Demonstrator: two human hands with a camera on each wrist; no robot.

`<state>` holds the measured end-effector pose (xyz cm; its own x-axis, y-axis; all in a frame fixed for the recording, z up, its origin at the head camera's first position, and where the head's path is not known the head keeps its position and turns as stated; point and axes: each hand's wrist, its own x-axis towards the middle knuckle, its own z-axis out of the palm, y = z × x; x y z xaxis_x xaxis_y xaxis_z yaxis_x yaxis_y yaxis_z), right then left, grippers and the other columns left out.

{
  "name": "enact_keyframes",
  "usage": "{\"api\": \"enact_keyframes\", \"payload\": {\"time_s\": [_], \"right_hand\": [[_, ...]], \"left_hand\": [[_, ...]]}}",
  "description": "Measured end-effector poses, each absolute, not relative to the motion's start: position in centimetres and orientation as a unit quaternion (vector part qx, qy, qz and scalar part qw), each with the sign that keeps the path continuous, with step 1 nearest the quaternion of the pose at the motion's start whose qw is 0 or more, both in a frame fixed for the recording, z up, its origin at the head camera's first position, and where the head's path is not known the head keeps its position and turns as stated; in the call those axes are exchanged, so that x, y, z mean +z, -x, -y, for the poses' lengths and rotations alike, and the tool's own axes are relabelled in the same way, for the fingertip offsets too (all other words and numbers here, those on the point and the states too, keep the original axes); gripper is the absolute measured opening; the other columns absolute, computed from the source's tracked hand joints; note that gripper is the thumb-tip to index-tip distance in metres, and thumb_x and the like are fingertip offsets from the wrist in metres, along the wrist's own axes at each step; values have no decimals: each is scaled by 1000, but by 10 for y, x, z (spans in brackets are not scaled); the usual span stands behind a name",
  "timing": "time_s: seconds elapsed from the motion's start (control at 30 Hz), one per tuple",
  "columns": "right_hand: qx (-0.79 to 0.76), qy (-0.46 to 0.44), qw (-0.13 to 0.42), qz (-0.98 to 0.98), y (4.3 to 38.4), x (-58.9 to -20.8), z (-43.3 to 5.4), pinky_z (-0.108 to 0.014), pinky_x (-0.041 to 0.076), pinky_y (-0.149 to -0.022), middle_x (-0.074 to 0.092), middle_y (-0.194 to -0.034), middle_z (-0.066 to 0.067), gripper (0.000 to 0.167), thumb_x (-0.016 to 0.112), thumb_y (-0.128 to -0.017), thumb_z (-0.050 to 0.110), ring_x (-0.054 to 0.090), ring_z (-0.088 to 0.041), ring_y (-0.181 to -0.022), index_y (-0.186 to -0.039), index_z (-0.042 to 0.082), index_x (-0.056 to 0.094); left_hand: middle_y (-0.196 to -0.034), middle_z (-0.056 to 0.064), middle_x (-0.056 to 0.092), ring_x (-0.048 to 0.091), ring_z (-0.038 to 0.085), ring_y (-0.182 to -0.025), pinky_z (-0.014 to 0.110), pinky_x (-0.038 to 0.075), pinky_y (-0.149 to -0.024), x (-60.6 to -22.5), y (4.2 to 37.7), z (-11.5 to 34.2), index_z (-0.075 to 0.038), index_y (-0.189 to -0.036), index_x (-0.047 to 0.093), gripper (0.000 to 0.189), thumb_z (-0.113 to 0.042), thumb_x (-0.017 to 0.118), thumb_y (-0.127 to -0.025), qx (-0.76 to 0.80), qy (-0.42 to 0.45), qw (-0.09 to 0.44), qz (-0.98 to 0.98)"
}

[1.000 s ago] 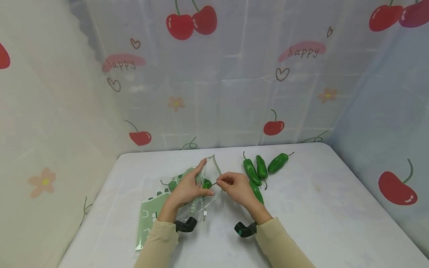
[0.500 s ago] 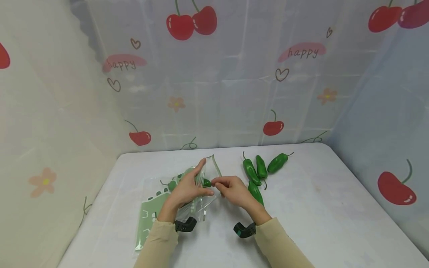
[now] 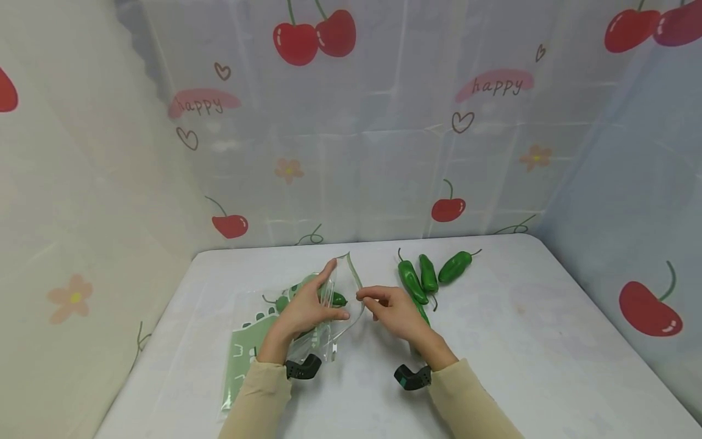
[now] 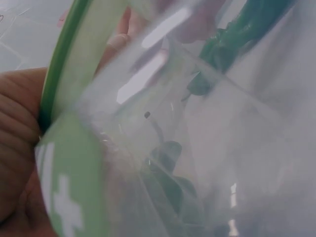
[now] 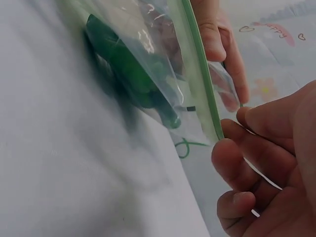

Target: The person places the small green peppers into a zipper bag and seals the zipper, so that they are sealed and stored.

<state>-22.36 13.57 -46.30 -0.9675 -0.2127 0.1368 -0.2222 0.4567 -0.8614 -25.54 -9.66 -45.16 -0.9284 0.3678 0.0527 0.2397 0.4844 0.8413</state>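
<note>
A clear zip bag with a green print lies on its side, its mouth spread towards the right. My left hand holds it near the mouth, thumb and index finger far apart. The green pepper inside sits near the opening; other green shapes show through the film. My right hand is at the mouth with curled fingers, its fingertips at the green zip strip. Through the film in the left wrist view, a pepper stem and a darker pepper show.
Several green peppers lie on the white table beyond and right of my right hand; one pepper is partly hidden behind it. A cherry-print curtain stands behind the table. A dark camera mount sits at each wrist.
My right hand pinched the pepper's stem at the bag's mouth, pushed it inwards to the left, let go and drew back right to the rim. The left hand has stayed put.
</note>
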Motion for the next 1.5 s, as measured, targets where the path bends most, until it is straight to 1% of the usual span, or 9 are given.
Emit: {"api": "enact_keyframes", "payload": {"time_s": [0.1,0.37,0.63,1.17,1.23,1.27,1.37,1.4,1.5], "right_hand": [[512,-117,21,851,221,-464,-142,-29,52,-66,76,-110,2,19,65,-103,18,63,-14,-74,-115,22,78],[499,-119,39,858,215,-468,-163,-28,53,-72,77,-106,0,15,68,-101,17,63,-15,-82,-109,24,78],[488,-106,60,864,212,-478,-187,-25,52,-69,77,-102,-4,14,71,-99,18,62,-15,-80,-110,14,78],[472,-86,96,872,203,-488,-213,-23,45,-73,68,-90,3,16,76,-94,14,56,-11,-83,-109,10,77],[470,-92,104,871,202,-490,-216,-23,45,-71,67,-89,4,16,77,-93,13,57,-10,-82,-108,11,77],[468,-95,109,872,202,-492,-217,-23,45,-71,66,-88,4,16,78,-92,13,56,-9,-81,-108,11,77],[462,-101,126,872,202,-496,-221,-24,45,-70,66,-88,5,17,80,-90,12,56,-8,-80,-107,12,77],[459,-103,131,872,202,-498,-222,-24,45,-70,66,-88,5,18,81,-90,13,56,-9,-80,-107,13,77],[449,-100,139,877,203,-502,-224,-25,46,-72,65,-91,3,23,83,-88,15,56,-12,-83,-109,14,76]], "left_hand": [[-171,0,26,28,34,-155,66,37,-113,-452,255,97,-40,-164,23,117,-27,95,-73,478,-174,67,-858],[-170,-4,26,25,30,-157,63,33,-118,-453,257,97,-42,-164,23,117,-25,95,-74,483,-171,72,-856],[-170,-1,27,23,31,-157,62,33,-118,-452,259,99,-38,-165,24,117,-27,96,-73,478,-178,71,-857],[-170,-2,26,28,28,-155,60,34,-118,-453,257,99,-39,-164,24,118,-32,96,-71,484,-182,79,-853],[-170,-3,27,41,26,-144,54,39,-114,-452,257,99,-39,-164,23,118,-32,96,-72,481,-183,80,-853],[-170,-3,27,50,27,-132,52,41,-111,-452,257,99,-39,-164,23,118,-32,96,-72,481,-183,81,-853],[-169,-2,28,52,24,-122,48,42,-105,-451,257,99,-37,-165,23,118,-33,96,-72,480,-186,79,-854],[-169,-2,28,52,24,-111,46,42,-101,-451,257,99,-37,-165,23,118,-33,96,-72,480,-186,80,-854],[-169,-2,28,51,24,-116,47,42,-102,-451,257,99,-37,-165,23,117,-34,95,-72,481,-186,79,-853]]}}
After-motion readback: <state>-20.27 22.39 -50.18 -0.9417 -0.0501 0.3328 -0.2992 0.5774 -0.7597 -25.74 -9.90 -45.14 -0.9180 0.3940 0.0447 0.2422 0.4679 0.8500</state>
